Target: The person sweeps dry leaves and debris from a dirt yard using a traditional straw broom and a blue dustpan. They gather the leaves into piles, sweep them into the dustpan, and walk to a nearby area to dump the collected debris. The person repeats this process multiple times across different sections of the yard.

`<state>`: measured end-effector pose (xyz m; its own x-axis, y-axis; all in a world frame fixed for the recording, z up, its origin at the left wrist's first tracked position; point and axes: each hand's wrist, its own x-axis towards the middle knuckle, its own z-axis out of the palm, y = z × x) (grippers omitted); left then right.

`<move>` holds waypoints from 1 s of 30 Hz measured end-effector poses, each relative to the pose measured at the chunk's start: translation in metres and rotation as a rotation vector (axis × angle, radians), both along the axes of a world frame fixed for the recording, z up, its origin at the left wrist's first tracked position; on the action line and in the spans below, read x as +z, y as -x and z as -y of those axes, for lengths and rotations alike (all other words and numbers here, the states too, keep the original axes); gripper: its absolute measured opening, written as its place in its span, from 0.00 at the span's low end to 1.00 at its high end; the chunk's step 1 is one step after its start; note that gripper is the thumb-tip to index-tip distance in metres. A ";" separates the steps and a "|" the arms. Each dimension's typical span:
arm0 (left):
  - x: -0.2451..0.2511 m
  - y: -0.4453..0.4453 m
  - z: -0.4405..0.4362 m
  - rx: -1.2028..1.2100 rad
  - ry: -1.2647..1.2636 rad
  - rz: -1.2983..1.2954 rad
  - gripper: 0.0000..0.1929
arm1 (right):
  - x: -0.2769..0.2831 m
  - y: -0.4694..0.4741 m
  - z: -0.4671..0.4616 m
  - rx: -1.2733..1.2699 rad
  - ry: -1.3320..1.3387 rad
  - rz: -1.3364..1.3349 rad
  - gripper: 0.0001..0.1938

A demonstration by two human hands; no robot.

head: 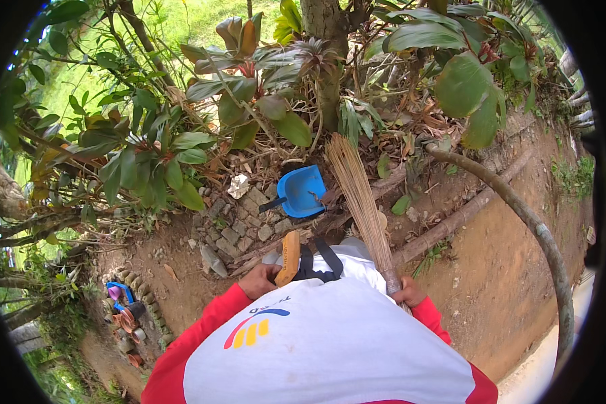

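My right hand (408,292) is wrapped around the bound end of a stick broom (361,197). The broom's loose bristles point away from me and fan out near the base of a tree. In my left hand (259,281) is a flat yellow-brown wooden piece (290,255) that bears writing; its lower end is hidden by the hand. A blue dustpan (303,192) with a short black handle (272,204) lies on the ground ahead, apart from both hands. A bit of dry debris sits in its pan.
Broken paving stones (237,227) and a pale rock (239,186) lie left of the dustpan. Leafy shrubs (262,91) and a tree trunk (328,65) stand ahead. A log (459,217) and a curved branch (525,212) lie to the right. Clay pots (127,320) are at left.
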<state>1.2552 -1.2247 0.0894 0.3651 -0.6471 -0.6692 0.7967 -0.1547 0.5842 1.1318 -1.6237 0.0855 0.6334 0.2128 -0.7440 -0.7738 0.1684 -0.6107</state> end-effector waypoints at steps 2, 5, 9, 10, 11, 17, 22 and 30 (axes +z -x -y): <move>0.000 -0.002 0.005 0.000 0.034 -0.047 0.23 | -0.005 0.004 -0.001 -0.036 -0.020 -0.025 0.18; -0.017 -0.002 0.001 -0.072 0.017 -0.020 0.23 | -0.014 0.015 0.001 -0.029 0.048 -0.064 0.19; -0.008 -0.005 0.004 -0.114 -0.009 -0.013 0.22 | 0.000 0.021 -0.010 -0.104 0.094 -0.073 0.21; -0.004 -0.005 0.005 -0.122 -0.017 -0.022 0.22 | 0.012 0.018 -0.017 -0.123 0.121 -0.066 0.21; -0.004 -0.004 0.001 -0.161 -0.060 0.020 0.22 | 0.021 0.013 -0.025 -0.131 0.140 -0.042 0.22; -0.012 -0.001 -0.004 -0.121 0.015 0.006 0.20 | 0.038 0.022 -0.038 -0.262 0.222 0.006 0.22; -0.015 -0.003 -0.006 -0.155 0.013 0.021 0.18 | 0.023 0.018 -0.028 -0.078 0.169 -0.047 0.20; -0.050 0.020 -0.018 -0.168 0.059 -0.062 0.19 | -0.004 0.050 -0.025 -0.200 -0.052 -0.075 0.27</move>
